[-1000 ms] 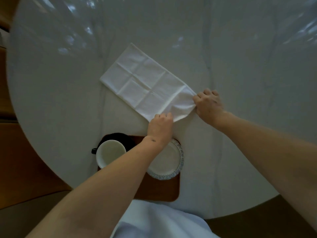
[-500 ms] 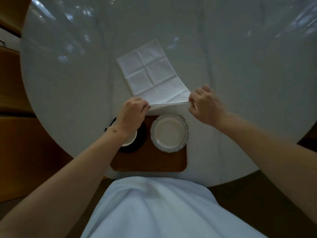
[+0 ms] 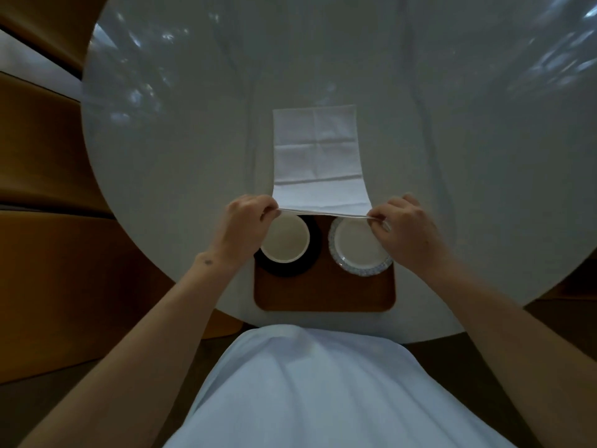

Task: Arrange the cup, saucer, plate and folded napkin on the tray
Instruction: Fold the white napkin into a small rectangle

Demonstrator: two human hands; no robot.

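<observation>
The round white counter (image 3: pixel 168 176) fills the upper and middle part of the frame, and the brown wooden tray (image 3: pixel 323 292) is set at its near edge, just below the centre of the frame. Three of the four items are seen to be on the tray already: the black saucer (image 3: pixel 287 270) in its upper left part, the white cup (image 3: pixel 284 240) seated on that saucer, and the white plate with a blue patterned rim (image 3: pixel 361 247) in its upper right part, just beside the saucer. The lower half of the tray is left bare. The white napkin (image 3: pixel 318 156) is not yet placed; it is spread over the counter above the tray, in the middle of the frame, creased into panels, with its near edge lifted over the cup and plate. That edge is pinched at its left corner by the left hand (image 3: pixel 245 221) and at its right corner by the right hand (image 3: pixel 407 227), each grip closed narrowly on the cloth. The folding is judged to be under way, so what remains is to finish it and to lay the napkin on the tray, probably on the bare lower part.
</observation>
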